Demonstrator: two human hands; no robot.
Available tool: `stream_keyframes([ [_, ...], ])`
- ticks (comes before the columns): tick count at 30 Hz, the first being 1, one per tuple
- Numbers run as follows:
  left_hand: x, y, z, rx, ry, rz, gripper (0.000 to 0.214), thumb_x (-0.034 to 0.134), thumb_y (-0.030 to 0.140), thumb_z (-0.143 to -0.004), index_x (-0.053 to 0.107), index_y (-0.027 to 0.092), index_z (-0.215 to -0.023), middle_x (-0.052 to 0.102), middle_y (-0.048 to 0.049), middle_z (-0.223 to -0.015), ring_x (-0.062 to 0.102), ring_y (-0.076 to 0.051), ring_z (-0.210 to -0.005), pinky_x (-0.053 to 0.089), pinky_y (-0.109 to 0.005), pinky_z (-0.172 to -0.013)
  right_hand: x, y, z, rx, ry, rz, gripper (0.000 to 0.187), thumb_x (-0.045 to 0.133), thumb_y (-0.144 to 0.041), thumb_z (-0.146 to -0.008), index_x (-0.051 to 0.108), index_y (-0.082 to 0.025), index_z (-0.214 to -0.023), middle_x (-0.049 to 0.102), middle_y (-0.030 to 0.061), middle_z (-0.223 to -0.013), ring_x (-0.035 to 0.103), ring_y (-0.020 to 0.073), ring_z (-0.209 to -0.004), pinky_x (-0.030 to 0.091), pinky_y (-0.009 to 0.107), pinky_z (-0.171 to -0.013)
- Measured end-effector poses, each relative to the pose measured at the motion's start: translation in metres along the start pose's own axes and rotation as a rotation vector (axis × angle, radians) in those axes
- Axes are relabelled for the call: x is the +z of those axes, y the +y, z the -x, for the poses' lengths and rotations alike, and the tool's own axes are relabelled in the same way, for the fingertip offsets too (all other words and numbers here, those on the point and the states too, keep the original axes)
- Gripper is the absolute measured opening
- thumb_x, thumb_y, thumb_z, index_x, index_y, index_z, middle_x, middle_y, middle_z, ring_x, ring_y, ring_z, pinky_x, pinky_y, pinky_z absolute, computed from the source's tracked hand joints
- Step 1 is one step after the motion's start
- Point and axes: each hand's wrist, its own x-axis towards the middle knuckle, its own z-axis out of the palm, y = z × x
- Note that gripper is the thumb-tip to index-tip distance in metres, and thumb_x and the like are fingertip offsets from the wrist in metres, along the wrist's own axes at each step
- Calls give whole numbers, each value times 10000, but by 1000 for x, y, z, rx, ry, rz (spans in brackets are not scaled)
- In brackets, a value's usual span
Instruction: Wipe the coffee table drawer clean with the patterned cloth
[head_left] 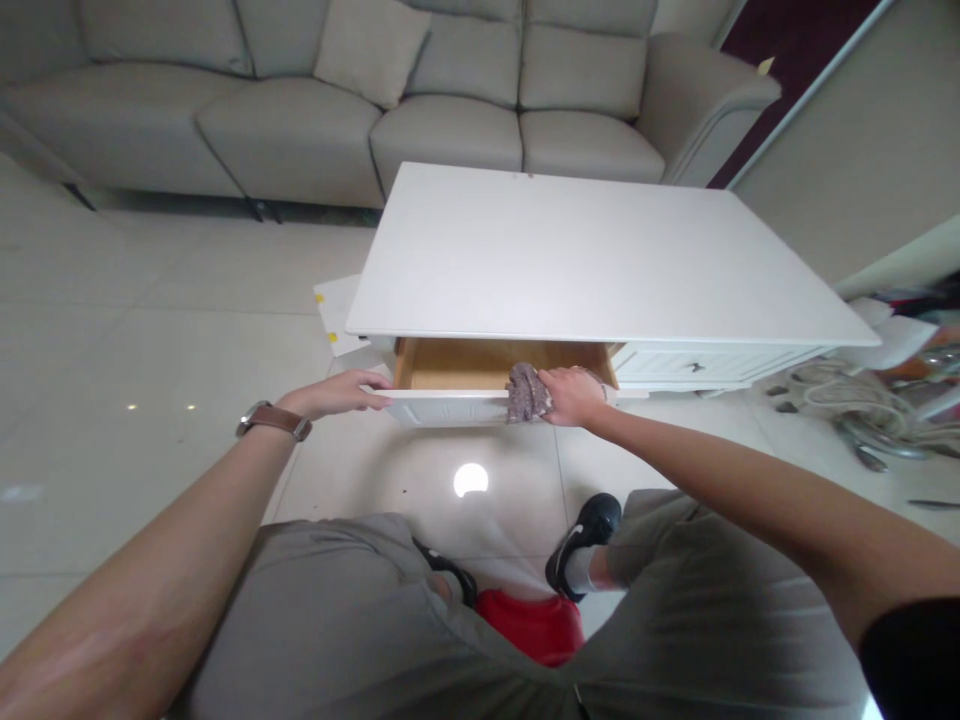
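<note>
A drawer (450, 411) is pulled partway out of the white coffee table (592, 260), showing its bare wooden inside. At the left end of the drawer front, my left hand (345, 393) grips the corner between thumb and fingers. My right hand (572, 396) is closed around a crumpled brown-grey cloth (528, 392), which lies over the top edge of the drawer front, right of its middle. Part of the cloth is hidden under my right fingers.
A grey sofa (450, 140) with a loose cushion (371, 45) stands behind the table. Cables and other items (874, 405) lie on the floor at right. Something red (531, 625) is on the floor between my shoes. A white panel (339, 310) shows beside the table's left end.
</note>
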Motion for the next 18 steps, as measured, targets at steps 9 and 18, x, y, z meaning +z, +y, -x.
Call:
stream_keyframes([
  [9,5,0,-6,-68,-30,31,624,750,633,-653,751,206,-1108,751,-106,-1138,693,-288,-998,545,-306,-774,13,-4,5,32,86,-39,513,646,-442,-817,593,-139,-1227,713,175,-1093,624,332,-1020,391,395,-873],
  [18,8,11,-7,-37,-38,21,654,727,646,-636,752,214,-1126,755,-91,-1058,686,-275,-919,528,-299,-725,15,-4,5,32,99,-37,522,640,-465,-826,592,-137,-1229,705,174,-1109,623,330,-1026,390,406,-887],
])
